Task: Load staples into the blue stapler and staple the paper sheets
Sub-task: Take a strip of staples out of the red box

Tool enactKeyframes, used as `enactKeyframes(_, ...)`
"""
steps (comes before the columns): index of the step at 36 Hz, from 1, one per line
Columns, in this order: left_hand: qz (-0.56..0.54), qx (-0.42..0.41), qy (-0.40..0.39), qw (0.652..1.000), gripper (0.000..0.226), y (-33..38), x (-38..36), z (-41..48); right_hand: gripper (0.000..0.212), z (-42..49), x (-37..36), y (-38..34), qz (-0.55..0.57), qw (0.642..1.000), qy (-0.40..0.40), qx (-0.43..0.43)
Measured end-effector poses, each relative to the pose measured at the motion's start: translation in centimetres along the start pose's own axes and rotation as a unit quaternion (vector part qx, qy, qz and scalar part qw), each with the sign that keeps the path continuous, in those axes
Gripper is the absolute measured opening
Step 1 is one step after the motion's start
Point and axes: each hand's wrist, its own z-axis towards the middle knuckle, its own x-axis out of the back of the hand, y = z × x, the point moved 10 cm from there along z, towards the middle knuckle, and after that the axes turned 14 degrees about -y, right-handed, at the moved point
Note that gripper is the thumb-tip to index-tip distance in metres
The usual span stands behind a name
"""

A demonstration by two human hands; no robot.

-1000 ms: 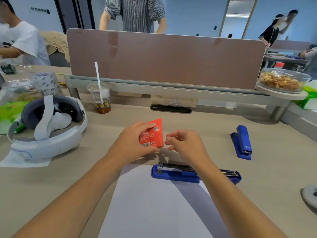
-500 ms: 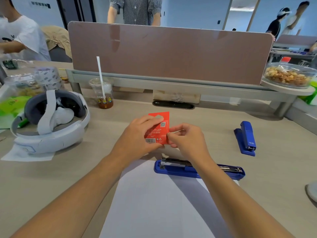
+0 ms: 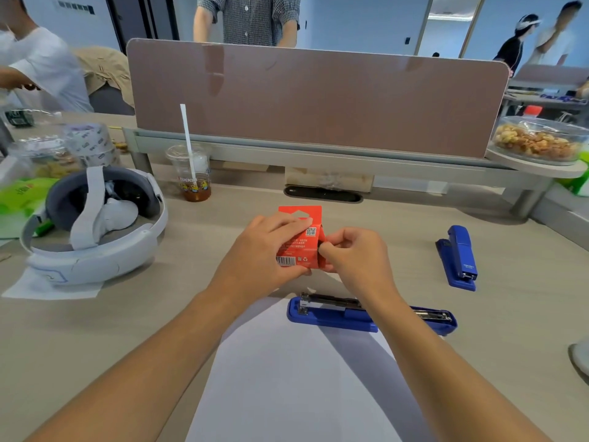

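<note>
My left hand grips a small red staple box upright above the desk, barcode side facing me. My right hand pinches the box's right edge with thumb and fingers. Just below the hands a blue stapler lies flat and swung open at the top edge of white paper sheets, its metal staple channel showing. My right forearm crosses over the stapler's middle. A second blue stapler, closed, rests on the desk to the right.
A white headset lies at the left on a paper slip. A plastic cup with a straw stands by the brown divider panel. A container of snacks sits on a raised shelf at the right. People stand beyond the divider.
The red box has turned more upright and come closer to me. My right hand has closed in from a loose pinch onto the box's right edge.
</note>
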Motion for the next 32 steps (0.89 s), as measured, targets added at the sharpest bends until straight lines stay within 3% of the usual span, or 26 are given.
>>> enactKeyframes(11, -0.143, 0.028, 0.002, 0.989, 0.087, -2.6, 0.2, 0.1, 0.01, 0.5, -0.8, 0.3, 0.166, 0.984, -0.066, -0.003)
enactKeyframes(15, -0.151, 0.04, -0.017, 0.988, 0.086, -2.8, -0.6, 0.1, 0.028, 0.1, 0.4, -1.8, -0.028, 0.995, -0.003, 0.098)
enactKeyframes(19, -0.156, 0.043, -0.02, 0.987, 0.086, -2.8, -0.8, 0.2, 0.022, -1.0, 0.0, -4.4, -0.255, 0.948, 0.024, 0.189)
enactKeyframes(23, -0.168, 0.036, -0.019, 0.985, 0.087, -2.8, -0.6, 0.2, 0.006, -1.0, 0.1, -4.4, -0.302, 0.935, 0.041, 0.181)
enactKeyframes(27, -0.167, 0.035, -0.021, 0.985, 0.085, -2.7, -0.6, 0.2, 0.01, -0.8, 0.3, -4.2, -0.354, 0.918, 0.063, 0.166)
enactKeyframes(32, -0.161, 0.037, -0.02, 0.986, 0.087, -2.7, -0.5, 0.2, 0.013, -0.7, 0.2, -4.4, -0.329, 0.926, 0.049, 0.176)
